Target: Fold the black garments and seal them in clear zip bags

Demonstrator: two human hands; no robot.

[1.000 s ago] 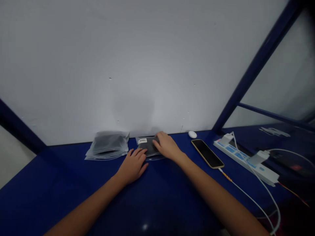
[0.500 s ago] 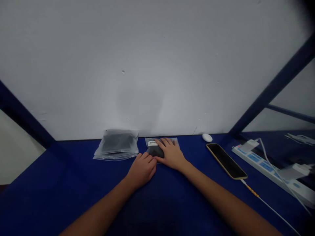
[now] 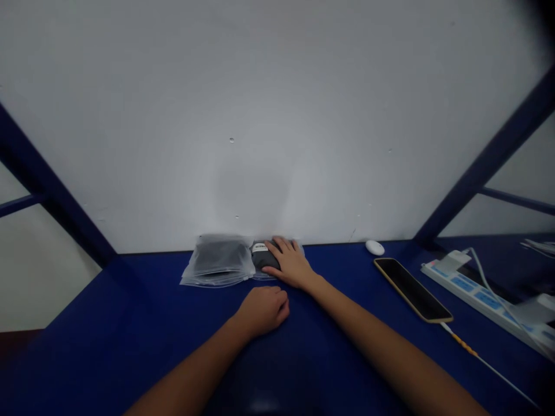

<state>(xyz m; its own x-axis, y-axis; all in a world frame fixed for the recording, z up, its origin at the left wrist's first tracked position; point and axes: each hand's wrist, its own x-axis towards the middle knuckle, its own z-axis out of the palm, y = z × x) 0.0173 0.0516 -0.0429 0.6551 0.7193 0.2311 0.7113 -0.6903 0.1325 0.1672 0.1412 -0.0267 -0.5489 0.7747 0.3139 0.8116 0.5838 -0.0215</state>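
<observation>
My right hand lies flat, fingers spread, over a clear zip bag holding a dark, soft-looking item. A white barcode label shows on that item, beside my fingers; part of the bag is hidden under the hand. Closer to me, my left hand rests on the blue table, curled into a loose fist and apart from the bag. Just left of the bag, touching or slightly overlapping it, is a stack of frosted zip bags with dark contents.
A phone with a charging cable lies to the right. Behind it sits a small white oval case. A white power strip with plugged-in chargers runs along the far right. Behind the blue table rises a grey-white wall.
My left hand has let go of the bag's near edge and drawn back toward me, curling up. The bag under my right hand has moved left, against the stack.
</observation>
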